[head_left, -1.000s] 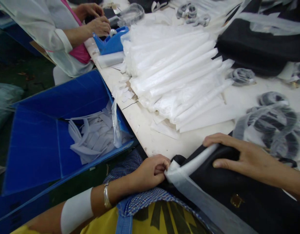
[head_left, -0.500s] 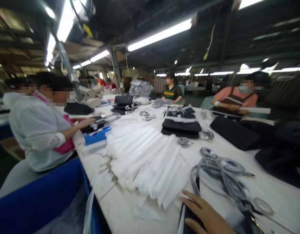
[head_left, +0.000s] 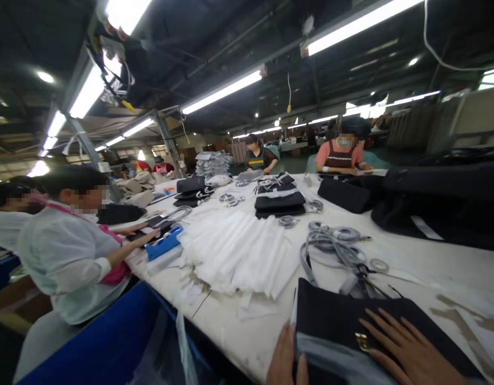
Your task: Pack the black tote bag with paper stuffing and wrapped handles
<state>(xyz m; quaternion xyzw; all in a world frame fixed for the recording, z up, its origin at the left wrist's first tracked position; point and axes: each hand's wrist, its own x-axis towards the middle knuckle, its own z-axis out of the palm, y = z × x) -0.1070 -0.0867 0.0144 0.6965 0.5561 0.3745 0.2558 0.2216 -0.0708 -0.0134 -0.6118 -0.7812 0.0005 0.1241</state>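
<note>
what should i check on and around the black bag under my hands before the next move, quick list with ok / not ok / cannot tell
1. Right hand flat on the black bag: ok, fingers spread.
2. Left hand at the bag's left edge: ok; how firm its grip is, cannot tell.
3. Gold clasp in plain sight: ok, just beside the right hand's fingers.
4. Translucent strip smooth along its whole length: cannot tell, the right hand hides part.
5. Grey straps well away from the bag: not ok, they lie close by its far edge.
6. Bag's underside: cannot tell, hidden.
</note>
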